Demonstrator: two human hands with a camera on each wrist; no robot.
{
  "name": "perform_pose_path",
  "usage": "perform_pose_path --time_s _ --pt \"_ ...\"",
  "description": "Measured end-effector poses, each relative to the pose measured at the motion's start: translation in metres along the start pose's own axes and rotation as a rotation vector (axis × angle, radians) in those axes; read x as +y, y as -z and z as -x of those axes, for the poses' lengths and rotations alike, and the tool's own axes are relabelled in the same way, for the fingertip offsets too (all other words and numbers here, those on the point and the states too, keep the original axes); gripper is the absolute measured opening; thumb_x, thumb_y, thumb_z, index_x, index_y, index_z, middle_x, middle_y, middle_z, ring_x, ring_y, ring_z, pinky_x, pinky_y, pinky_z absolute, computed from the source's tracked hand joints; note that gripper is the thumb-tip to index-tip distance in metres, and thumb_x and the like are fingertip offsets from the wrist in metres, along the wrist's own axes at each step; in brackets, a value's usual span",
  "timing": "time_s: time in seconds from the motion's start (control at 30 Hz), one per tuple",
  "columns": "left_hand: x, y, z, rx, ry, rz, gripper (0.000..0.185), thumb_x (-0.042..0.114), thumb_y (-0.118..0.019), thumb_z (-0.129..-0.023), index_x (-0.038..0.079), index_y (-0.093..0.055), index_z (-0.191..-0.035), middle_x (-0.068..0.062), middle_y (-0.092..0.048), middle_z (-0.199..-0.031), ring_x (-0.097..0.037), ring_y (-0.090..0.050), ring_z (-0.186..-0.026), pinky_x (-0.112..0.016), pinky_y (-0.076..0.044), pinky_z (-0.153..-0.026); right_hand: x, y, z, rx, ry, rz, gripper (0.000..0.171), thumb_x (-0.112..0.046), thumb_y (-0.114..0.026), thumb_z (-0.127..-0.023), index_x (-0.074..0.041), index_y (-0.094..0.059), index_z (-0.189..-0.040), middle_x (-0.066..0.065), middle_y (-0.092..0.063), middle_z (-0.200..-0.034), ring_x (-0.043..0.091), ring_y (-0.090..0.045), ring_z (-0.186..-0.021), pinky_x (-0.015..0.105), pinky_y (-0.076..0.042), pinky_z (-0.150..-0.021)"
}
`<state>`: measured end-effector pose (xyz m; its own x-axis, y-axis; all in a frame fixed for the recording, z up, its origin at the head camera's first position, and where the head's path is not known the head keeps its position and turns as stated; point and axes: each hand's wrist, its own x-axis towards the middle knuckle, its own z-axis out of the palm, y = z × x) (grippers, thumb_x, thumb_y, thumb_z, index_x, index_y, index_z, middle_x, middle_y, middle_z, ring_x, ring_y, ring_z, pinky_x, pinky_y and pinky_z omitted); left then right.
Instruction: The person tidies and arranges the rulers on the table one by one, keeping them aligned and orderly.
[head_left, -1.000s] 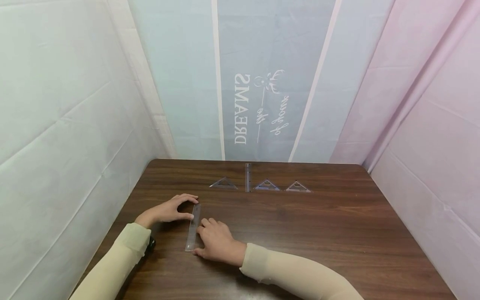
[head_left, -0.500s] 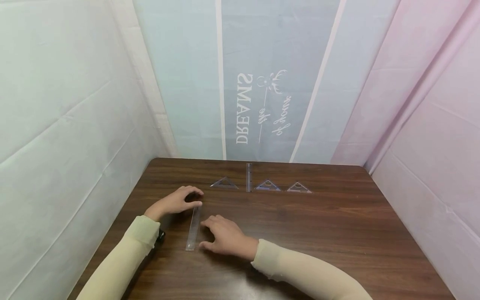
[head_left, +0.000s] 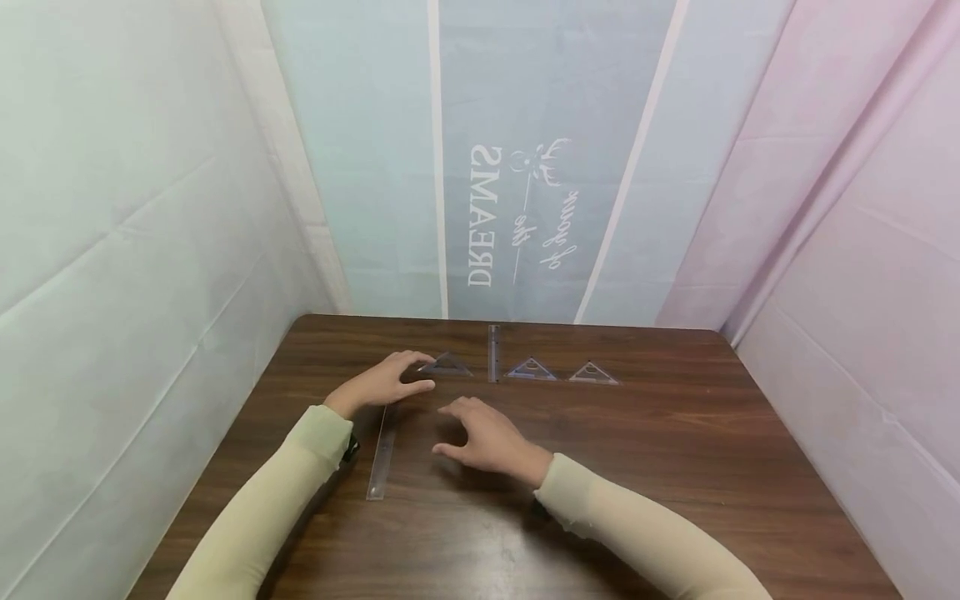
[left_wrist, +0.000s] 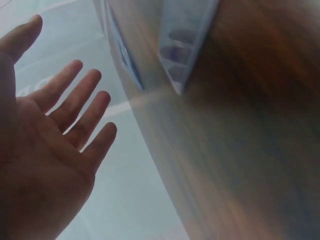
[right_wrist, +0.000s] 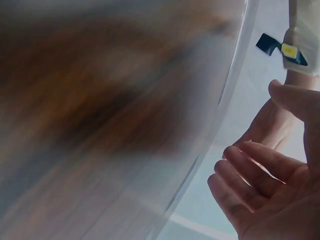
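My left hand (head_left: 386, 379) is held above the table with its fingers at the left corner of a dark-tinted clear set square (head_left: 450, 372). The left wrist view shows its fingers (left_wrist: 82, 107) spread, holding nothing. A clear ruler (head_left: 381, 467) lies lengthwise on the wood; its far end passes under the left hand. To the right of that ruler my right hand (head_left: 487, 433) hovers, thumb apart from the loosely bent fingers, with nothing in it. In the right wrist view its fingers (right_wrist: 250, 185) overlap the left hand behind.
Along the far part of the brown table (head_left: 637, 467) a second clear ruler (head_left: 493, 354) stands end-on to the back edge. Right of it lie a blue-tinted set square (head_left: 525, 375) and a clear set square (head_left: 592, 379). Fabric curtains (head_left: 375, 167) hang behind and at both sides.
Both hands have left the near ruler, which stays lying on the table. The left hand has moved forward and right to the dark set square; the right hand has drawn forward and right.
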<state>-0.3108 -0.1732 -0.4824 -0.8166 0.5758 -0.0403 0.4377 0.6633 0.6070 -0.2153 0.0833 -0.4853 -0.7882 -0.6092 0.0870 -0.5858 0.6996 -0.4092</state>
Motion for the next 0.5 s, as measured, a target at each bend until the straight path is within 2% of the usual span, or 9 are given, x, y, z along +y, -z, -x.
perform_pose_path --time_s 0.2,0.5 --pt "0.013 -0.003 -0.025 -0.025 -0.001 -0.016 0.066 0.052 -0.06 -0.109 0.011 -0.05 -0.159 -0.019 -0.046 -0.162 -0.044 -0.037 -0.153 -0.067 -0.034 -0.12 0.031 0.006 0.0 0.047 -0.051 -0.014 0.067 -0.051 -0.077 -0.099 -0.008 -0.063 -0.148 0.009 -0.066 -0.141 0.026 -0.063 -0.129 0.047 -0.055 -0.106" --pt "0.021 -0.007 -0.061 -0.035 -0.007 -0.024 0.068 0.054 -0.058 -0.109 0.011 -0.046 -0.161 -0.017 -0.042 -0.165 -0.041 -0.034 -0.156 -0.064 -0.034 -0.122 0.067 0.018 -0.004 0.084 -0.126 0.0 0.071 -0.054 -0.077 -0.098 -0.007 -0.062 -0.149 0.013 -0.063 -0.145 0.032 -0.06 -0.135 0.053 -0.052 -0.11"
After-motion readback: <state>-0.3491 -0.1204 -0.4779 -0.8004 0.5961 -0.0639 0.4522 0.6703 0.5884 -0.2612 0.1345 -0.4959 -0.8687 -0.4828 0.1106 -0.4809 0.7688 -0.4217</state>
